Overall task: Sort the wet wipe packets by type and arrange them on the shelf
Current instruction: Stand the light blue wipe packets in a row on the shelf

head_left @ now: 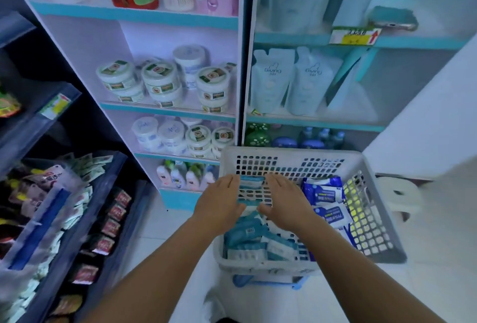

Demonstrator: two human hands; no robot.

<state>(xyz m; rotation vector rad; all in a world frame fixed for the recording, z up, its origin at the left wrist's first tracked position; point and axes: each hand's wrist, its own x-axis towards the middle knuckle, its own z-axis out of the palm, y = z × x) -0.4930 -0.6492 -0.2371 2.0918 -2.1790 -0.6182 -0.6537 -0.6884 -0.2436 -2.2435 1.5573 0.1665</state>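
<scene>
Hands (219,200) flanking packets (251,189), over basket (371,224)

**Shop corner in cool blue light**

White shelving with teal edges (144,14) fills the wall ahead, stocked with tubs and pouches. A dark rack (77,232) slopes at left. The floor (154,222) is pale tile; a white wall (426,129) stands right.

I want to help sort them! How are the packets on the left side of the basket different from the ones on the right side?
The teal packets are pale blue-green with a white panel; the dark blue packets are deep blue with a bigger white label. The teal packets lie low in a pile; the dark blue packets are propped against the side of the basket. A stack of teal ones is pressed between the left hand and right hand. Both kinds are soft, flat packs.
</scene>
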